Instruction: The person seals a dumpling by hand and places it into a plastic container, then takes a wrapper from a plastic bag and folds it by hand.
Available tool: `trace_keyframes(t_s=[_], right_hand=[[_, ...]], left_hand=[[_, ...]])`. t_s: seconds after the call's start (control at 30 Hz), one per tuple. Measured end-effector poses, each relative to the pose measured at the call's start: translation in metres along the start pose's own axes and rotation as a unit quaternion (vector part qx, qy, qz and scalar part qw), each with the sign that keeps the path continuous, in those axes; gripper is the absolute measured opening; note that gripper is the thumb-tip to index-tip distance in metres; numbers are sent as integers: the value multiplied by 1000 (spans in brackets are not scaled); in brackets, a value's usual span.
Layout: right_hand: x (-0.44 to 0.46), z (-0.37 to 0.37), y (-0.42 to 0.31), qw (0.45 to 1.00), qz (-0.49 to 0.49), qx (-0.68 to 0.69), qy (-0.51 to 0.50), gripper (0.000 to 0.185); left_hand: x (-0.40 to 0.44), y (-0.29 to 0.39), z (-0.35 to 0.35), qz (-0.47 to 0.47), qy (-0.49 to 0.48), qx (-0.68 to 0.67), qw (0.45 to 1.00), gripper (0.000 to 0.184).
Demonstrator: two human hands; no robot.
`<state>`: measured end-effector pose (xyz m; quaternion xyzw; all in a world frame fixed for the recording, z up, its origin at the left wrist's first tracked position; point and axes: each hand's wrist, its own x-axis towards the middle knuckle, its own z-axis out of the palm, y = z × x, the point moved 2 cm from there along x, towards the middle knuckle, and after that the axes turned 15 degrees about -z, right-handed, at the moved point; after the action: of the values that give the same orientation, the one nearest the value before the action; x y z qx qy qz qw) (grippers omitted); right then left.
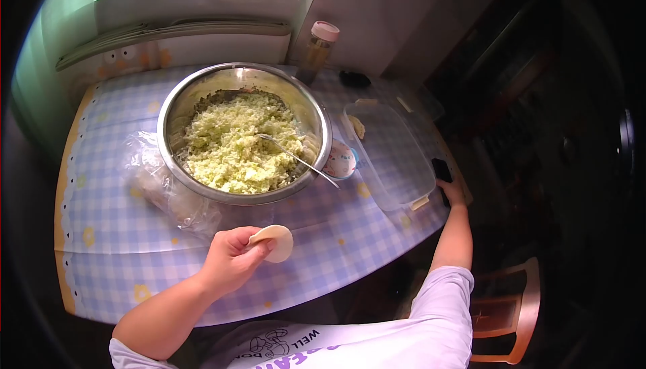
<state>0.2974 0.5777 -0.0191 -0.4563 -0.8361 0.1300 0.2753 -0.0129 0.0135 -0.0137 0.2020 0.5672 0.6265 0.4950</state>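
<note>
My left hand point(233, 259) pinches a round, pale dumpling wrapper point(279, 244) between thumb and fingers, above the front of the table. Beyond it stands a large steel bowl point(171, 157) of chopped, pale green filling point(235, 143). A metal spoon's handle point(316, 172) leans out over the bowl's right rim. At the table's right edge, my right hand point(454, 191) is closed on a black, phone-like object point(441, 170); its thumb lies across it and the other fingers are mostly hidden.
A clear plastic container point(393, 160) with a pale folded dumpling point(356, 126) is on the right. Behind the bowl stands a pink-lidded bottle point(319, 49), near a small black item point(354, 79). A plastic bag point(178, 197) and patterned small dish point(341, 160) flank the bowl. A wooden chair point(518, 315) stands right.
</note>
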Motion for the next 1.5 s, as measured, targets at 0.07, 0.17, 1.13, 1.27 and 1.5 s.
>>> trace_keyframes(t_s=[0.07, 0.17, 1.13, 1.27, 1.5], right_hand=[[2, -1, 2, 1000, -12, -5, 13, 85], [1, -3, -7, 1000, -20, -4, 17, 89], [-158, -13, -387, 764, -604, 225, 19, 8], [-210, 1, -435, 689, -669, 238, -145, 19], [-223, 29, -454, 694, -687, 151, -151, 27]], left_hand=[[0, -1, -1, -2, -2, 2, 1000, 17], [1, -2, -1, 2, -4, 2, 1000, 18], [2, -3, -2, 9, -8, -1, 1000, 16], [-2, 1, 1, 28, -21, -23, 999, 15], [-5, 4, -5, 88, -25, 48, 995, 14]])
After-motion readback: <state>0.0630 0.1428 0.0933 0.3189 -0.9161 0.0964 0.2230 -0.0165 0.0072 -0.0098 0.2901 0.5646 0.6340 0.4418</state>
